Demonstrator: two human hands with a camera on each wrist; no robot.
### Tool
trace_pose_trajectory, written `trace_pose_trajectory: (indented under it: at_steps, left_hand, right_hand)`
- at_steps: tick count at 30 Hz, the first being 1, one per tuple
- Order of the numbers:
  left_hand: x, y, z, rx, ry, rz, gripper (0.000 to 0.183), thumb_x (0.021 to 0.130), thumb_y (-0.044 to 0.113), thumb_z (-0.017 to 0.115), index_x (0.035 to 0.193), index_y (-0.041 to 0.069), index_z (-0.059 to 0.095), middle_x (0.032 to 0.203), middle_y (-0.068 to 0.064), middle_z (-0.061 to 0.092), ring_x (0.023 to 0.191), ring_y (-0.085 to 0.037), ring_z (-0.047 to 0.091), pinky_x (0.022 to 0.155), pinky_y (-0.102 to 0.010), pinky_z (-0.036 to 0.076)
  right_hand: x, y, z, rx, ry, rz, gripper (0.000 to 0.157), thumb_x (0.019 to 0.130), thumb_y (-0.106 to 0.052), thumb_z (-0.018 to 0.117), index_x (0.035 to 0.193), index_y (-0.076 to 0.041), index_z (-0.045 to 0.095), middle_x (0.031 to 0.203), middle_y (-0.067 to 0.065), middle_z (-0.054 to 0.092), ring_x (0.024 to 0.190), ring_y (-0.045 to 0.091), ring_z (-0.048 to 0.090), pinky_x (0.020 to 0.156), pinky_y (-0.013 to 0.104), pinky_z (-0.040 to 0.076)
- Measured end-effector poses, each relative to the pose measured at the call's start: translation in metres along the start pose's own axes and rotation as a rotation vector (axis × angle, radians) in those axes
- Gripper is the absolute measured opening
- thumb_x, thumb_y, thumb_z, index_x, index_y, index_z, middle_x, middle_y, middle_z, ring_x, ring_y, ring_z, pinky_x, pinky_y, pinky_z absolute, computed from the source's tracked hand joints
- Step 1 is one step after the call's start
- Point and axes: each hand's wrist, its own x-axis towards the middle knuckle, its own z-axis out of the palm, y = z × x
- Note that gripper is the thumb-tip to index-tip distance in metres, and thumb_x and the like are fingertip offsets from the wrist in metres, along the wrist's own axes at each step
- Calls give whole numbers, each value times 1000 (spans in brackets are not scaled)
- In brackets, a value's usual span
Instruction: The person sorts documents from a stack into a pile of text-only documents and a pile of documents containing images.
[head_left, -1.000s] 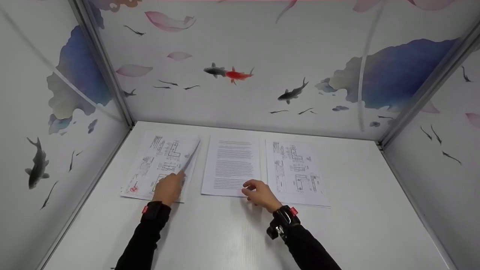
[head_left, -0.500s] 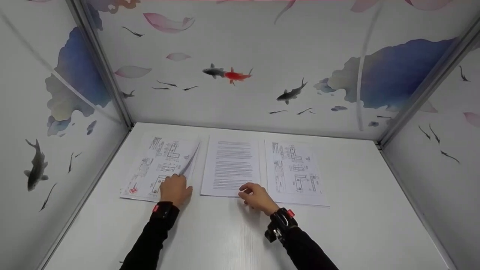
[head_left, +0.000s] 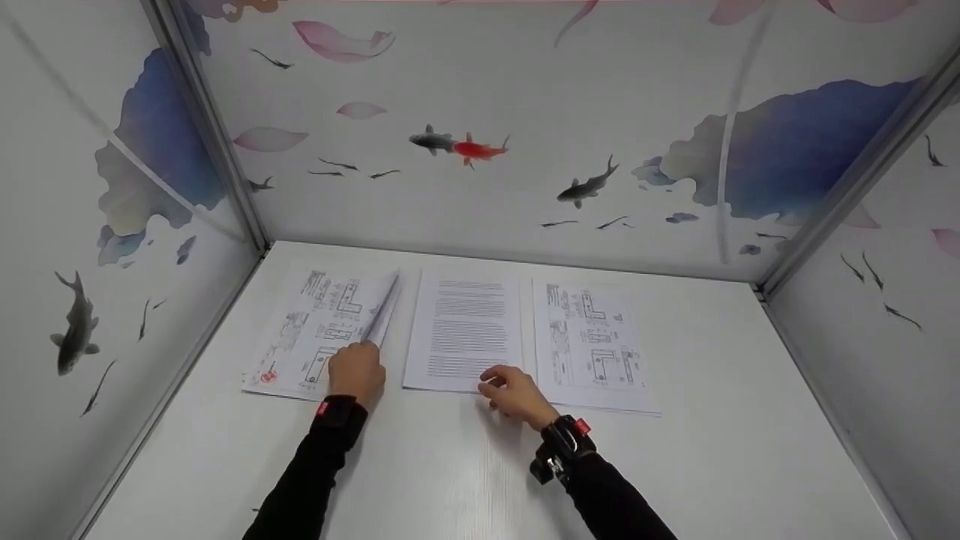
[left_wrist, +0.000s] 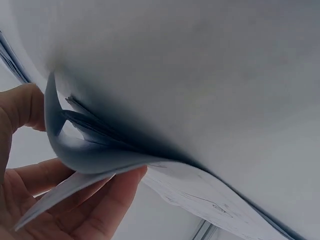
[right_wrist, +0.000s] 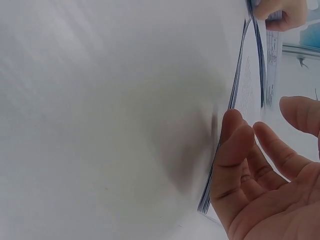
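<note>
My left hand point(head_left: 357, 373) is at the right edge of the left stack of paper point(head_left: 289, 330), which bears printed drawings and a red mark. It holds raised sheets along that edge. In the left wrist view, a sheet point(left_wrist: 85, 155) curls between the thumb point(left_wrist: 25, 107) and the fingers, with more pages behind it. My right hand point(head_left: 517, 394), fingers loosely bent and gripping nothing, hovers by the near edge of the middle stack of text pages point(head_left: 465, 319). The right wrist view has the fingers point(right_wrist: 287, 155) close beside that stack's edge point(right_wrist: 232, 97).
A third stack of drawings point(head_left: 592, 345) lies to the right of the middle one. All three rest on a white table point(head_left: 735, 420). White panels painted with fish point(head_left: 480, 150) and petals enclose its back and sides.
My left hand has shifted right and turned, and the stack's lifted edge has bent into a narrower fold. My right hand stays almost where it was.
</note>
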Motion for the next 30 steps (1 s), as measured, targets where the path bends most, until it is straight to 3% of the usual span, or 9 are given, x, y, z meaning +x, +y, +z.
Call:
trace_pose_trajectory:
  at_steps: [6, 10, 13, 19, 23, 27, 29, 30]
  left_hand:
    - [4, 7, -2, 61, 31, -17, 13, 80, 2, 66, 68, -3, 64, 64, -20, 63, 60, -36, 64, 50, -45, 51]
    - [6, 9, -3, 93, 8, -11, 11, 81, 3, 68, 71, -2, 67, 65, -17, 65, 61, -34, 66, 50, -45, 51]
    - [8, 9, -4, 74, -29, -18, 13, 82, 5, 68, 71, 0, 67, 63, -15, 65, 60, -33, 66, 50, -45, 51]
    - [13, 7, -4, 4, -41, -90, 21, 84, 11, 64, 66, 1, 63, 59, -14, 62, 55, -31, 63, 48, -45, 49]
    - [14, 4, -6, -15, -25, -88, 13, 85, 9, 60, 87, -4, 60, 60, -16, 60, 54, -35, 63, 48, -47, 49]
    - [10, 1, -9, -39, -40, -85, 52, 87, 1, 58, 136, -8, 43, 59, -15, 58, 49, -31, 59, 45, -43, 47]
    - [8, -1, -11, -32, -61, -105, 65, 87, -2, 59, 146, -6, 33, 57, -14, 57, 47, -27, 57, 45, -41, 46]
    - [6, -2, -11, -31, -65, -114, 62, 86, -3, 60, 144, -7, 37, 58, -15, 58, 48, -28, 57, 46, -41, 46]
  right_hand:
    - [0, 0, -1, -8, 2, 3, 32, 95, -23, 61, 119, -1, 61, 102, 10, 67, 79, 22, 67, 56, 25, 49]
    - [1, 0, -1, -9, 6, -2, 32, 95, -22, 61, 118, 0, 62, 100, 10, 67, 77, 21, 67, 55, 23, 47]
    - [1, 1, -1, -10, 8, -3, 32, 95, -22, 61, 118, 0, 62, 101, 10, 68, 77, 21, 68, 55, 23, 47]
    - [1, 2, -2, -12, 14, 10, 32, 95, -24, 61, 118, -1, 62, 103, 10, 67, 78, 21, 68, 56, 25, 49]
    - [0, 2, -3, -3, 11, 8, 32, 95, -24, 61, 118, -2, 62, 103, 10, 67, 78, 21, 67, 56, 25, 49]
    - [1, 1, -1, 6, 7, -1, 31, 95, -23, 62, 117, -2, 62, 101, 9, 67, 78, 21, 68, 56, 25, 49]
    - [0, 1, 0, 11, 3, -10, 31, 95, -23, 62, 117, -2, 62, 100, 9, 67, 78, 22, 68, 55, 26, 49]
    - [0, 1, 0, 15, 1, -13, 31, 95, -23, 62, 117, -2, 62, 100, 9, 67, 78, 22, 68, 55, 26, 49]
